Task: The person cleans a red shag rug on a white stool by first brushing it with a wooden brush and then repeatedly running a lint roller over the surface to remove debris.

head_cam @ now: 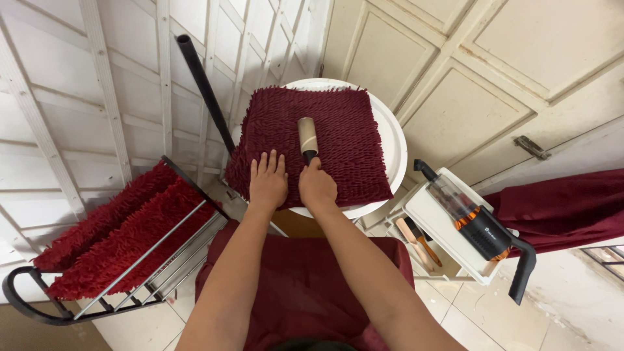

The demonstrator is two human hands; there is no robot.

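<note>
A: What is held by the right hand (316, 185)?

B: The black handle of a lint roller with a tan paper cylinder (307, 138) is gripped in it, the fingers being curled tight around the handle; the cylinder is laid on the dark red shaggy mat (351, 140), pointing away from the person.

A: And the left hand (268, 182)?

B: Nothing is held by it; it is spread flat, palm down, with the fingers stretched out and pressed on the near edge of the same mat, just beside the right hand.

A: Where is the mat placed?

B: It is draped over a round white table top (394, 140), whose rim is seen at the right and far sides; the mat's fringe hangs over the left side.

A: What is seen around it?

B: At the left, 2 red shaggy mats (123, 231) are laid over a black metal rack (39, 312); a black pole (205, 88) is leaned against the white panelled wall; at the right, a black and orange handheld vacuum with a clear barrel (478, 224) is rested on a white tray stand (426, 218); dark red cloth (302, 286) is spread below the forearms.
</note>
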